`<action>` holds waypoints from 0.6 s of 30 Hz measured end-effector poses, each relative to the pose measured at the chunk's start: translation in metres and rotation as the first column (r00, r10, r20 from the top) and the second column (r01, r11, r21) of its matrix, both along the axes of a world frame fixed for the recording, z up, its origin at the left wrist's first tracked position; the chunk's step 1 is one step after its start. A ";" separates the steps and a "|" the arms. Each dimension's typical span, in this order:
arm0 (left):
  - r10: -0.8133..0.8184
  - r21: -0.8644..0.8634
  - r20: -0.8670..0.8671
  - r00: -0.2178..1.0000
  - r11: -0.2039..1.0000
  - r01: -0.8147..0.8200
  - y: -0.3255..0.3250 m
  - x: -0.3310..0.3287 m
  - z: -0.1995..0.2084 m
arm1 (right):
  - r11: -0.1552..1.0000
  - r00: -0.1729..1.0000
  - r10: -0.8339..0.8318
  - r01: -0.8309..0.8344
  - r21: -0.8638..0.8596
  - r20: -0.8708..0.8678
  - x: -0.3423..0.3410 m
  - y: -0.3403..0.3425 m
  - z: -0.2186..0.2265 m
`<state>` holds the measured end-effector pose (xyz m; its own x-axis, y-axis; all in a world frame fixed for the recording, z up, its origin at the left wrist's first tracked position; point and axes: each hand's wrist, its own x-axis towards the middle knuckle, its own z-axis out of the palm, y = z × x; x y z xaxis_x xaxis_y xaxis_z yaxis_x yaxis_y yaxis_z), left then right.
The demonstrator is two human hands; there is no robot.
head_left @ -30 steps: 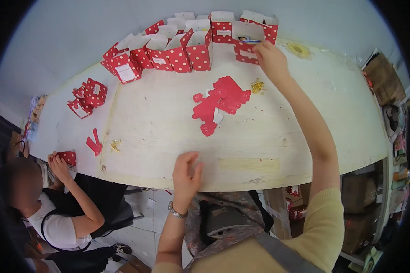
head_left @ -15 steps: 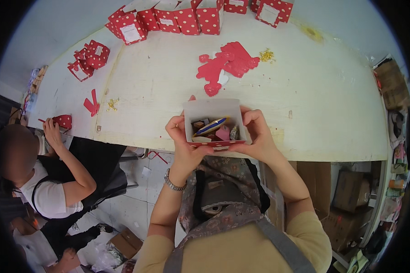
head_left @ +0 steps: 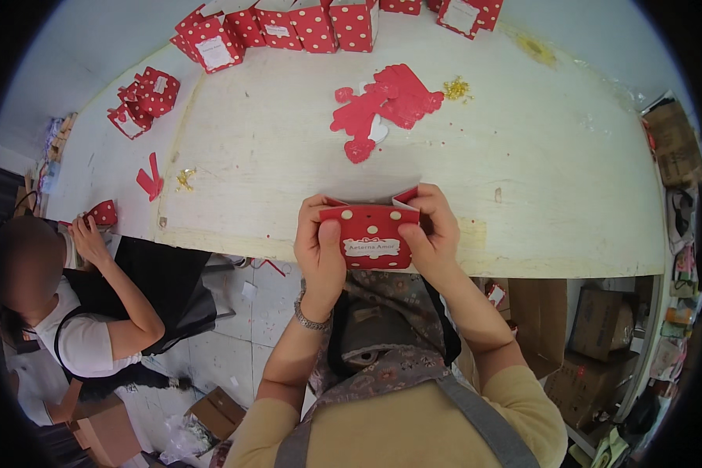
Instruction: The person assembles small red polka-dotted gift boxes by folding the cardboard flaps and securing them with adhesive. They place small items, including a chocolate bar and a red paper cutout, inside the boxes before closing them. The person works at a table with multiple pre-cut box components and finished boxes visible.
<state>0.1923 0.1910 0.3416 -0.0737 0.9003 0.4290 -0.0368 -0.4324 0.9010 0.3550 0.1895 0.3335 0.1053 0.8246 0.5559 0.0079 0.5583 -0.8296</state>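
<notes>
Between my two hands, at the table's near edge, is a red gift box (head_left: 373, 228) with cream dots and a white label on the side turned up toward me. My left hand (head_left: 320, 242) grips its left side, thumb on the front face. On the right side my right hand (head_left: 433, 238) holds it the same way, thumb pressed on the front near the corner. The top flaps stand partly folded at the far side; what lies inside is hidden. Beyond the box lies a loose pile of red paper cut-outs (head_left: 402, 97), with a small heap of gold bits (head_left: 457, 88) beside it.
Dotted boxes (head_left: 312, 27) stand in a row along the white table's (head_left: 249, 156) far edge, with several smaller ones (head_left: 144, 101) at the left. Red strips (head_left: 150, 178) lie near more gold bits (head_left: 185, 180). A co-worker (head_left: 93, 312) sits at the left; cardboard cartons (head_left: 608, 327) stand under the table's right end.
The box has tipped so its labelled front faces up, and the sweets seen inside it before are now out of sight. My thumbs have moved up onto the front face.
</notes>
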 end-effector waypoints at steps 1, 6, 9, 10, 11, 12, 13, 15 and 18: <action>0.078 0.015 0.011 0.997 0.997 -0.078 0.002 0.007 0.002 | 0.998 0.997 -0.064 0.064 0.002 0.035 0.000 -0.002 0.000; 0.069 -0.204 -0.005 0.998 0.976 -0.069 0.010 0.008 0.013 | 0.975 0.977 -0.198 0.189 -0.113 -0.073 -0.011 0.002 0.008; 0.020 -0.205 0.023 1.000 0.979 -0.015 0.016 0.008 0.019 | 0.974 0.978 -0.177 0.158 -0.164 -0.113 -0.012 0.002 0.009; -0.026 -0.264 0.044 0.999 0.964 0.037 0.016 0.006 0.023 | 0.972 0.979 -0.168 0.144 -0.185 -0.118 -0.012 0.002 0.007; -0.071 -0.321 0.067 0.995 0.943 0.088 0.016 0.004 0.031 | 0.970 0.979 -0.132 0.095 -0.223 -0.155 -0.012 0.002 0.008; -0.114 -0.375 0.094 0.989 0.916 0.141 0.016 0.003 0.037 | 0.965 0.976 -0.098 0.045 -0.259 -0.193 -0.012 0.003 0.012; -0.073 -0.369 0.108 0.991 0.923 0.109 0.014 0.005 0.040 | 0.957 0.971 -0.064 -0.005 -0.289 -0.229 -0.012 0.004 0.017; 0.005 -0.358 0.137 0.991 0.933 0.045 0.010 0.010 0.042 | 0.949 0.967 0.011 -0.089 -0.301 -0.254 -0.014 0.003 0.027; -0.012 -0.339 0.064 0.998 0.940 0.033 0.016 0.000 0.027 | 0.929 0.956 0.090 -0.181 -0.322 -0.278 -0.017 -0.002 0.033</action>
